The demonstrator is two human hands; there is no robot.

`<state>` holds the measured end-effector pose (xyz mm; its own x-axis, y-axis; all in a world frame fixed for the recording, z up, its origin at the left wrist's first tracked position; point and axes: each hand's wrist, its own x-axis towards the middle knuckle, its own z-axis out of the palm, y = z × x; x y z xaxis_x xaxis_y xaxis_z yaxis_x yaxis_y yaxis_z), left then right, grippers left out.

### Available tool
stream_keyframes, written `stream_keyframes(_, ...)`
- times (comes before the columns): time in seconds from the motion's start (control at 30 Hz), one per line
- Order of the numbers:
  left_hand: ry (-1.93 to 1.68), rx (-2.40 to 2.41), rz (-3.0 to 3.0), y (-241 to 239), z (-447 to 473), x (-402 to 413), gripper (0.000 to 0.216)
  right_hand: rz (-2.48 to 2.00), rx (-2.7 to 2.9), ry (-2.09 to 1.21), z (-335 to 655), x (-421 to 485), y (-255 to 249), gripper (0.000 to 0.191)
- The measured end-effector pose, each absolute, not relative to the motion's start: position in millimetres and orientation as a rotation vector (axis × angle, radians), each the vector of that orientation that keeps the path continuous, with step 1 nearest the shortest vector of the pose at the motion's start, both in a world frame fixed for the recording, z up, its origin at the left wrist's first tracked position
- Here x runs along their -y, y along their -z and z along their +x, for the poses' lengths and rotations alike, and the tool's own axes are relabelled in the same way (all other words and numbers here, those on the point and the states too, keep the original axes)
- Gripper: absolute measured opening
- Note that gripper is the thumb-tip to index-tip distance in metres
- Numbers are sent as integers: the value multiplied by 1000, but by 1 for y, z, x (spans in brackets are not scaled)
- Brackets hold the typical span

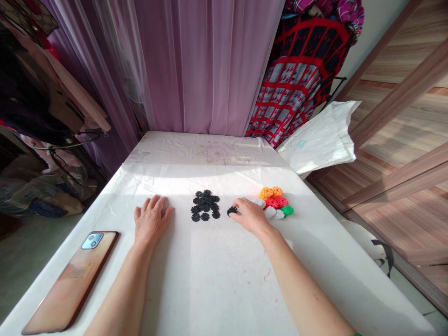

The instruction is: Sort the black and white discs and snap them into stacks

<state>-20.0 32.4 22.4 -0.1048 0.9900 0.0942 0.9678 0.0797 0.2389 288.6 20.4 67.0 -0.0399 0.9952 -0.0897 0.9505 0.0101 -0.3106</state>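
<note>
My right hand (pixel 249 215) pinches a black notched plastic disc (pixel 231 211) between thumb and fingers, at the table's surface. Left of it lies a cluster of black notched discs (pixel 205 204), partly overlapping. Just beyond my right hand is a heap of coloured discs: orange ones (pixel 270 192), red ones (pixel 278 202), white ones (pixel 274 213) and a green one (pixel 287 211). My right hand hides part of this heap. My left hand (pixel 152 218) rests palm down on the table, fingers spread, to the left of the black cluster and apart from it.
A phone (pixel 72 282) lies face down near the left edge of the white-covered table (pixel 210 289). At the far right edge leans a white bag (pixel 320 140). Purple curtains (pixel 206 65) hang behind the table, and clothes (pixel 45 84) hang on the left.
</note>
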Motion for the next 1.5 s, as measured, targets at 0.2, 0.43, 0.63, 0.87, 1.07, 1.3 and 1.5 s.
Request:
stream_keyframes(0.2, -355, -2233, 2038, -22, -20, -33, 57, -2001, 2115, -418, 293, -19, -65, 30)
stream_keyframes(0.43, -420, -2223, 2031, -22, -21, -32, 54, -1991, 2289, -203, 257, -9, -72, 19)
stream_keyframes(0.63, -385, -2227, 2036, -23, -21, -32, 56, -2078, 2360, -180, 224, -10, -68, 27)
stream_keyframes(0.87, -409, -2228, 2051, -21, -21, -33, 55, -2135, 2273, -331, 222, -7, -69, 25)
stream_keyframes(1.07, -421, -2226, 2059, -19, -22, -33, 55, -2086, 2321, -218, 230, 18, -64, 17)
stream_keyframes(1.3, -427, -2227, 2045, -20, -21, -33, 55, -2164, 2313, -280, 224, 34, -59, 33)
stream_keyframes(1.5, -372, -2235, 2048, -21, -20, -33, 58, -2109, 2294, -367, 225, 41, -62, 23)
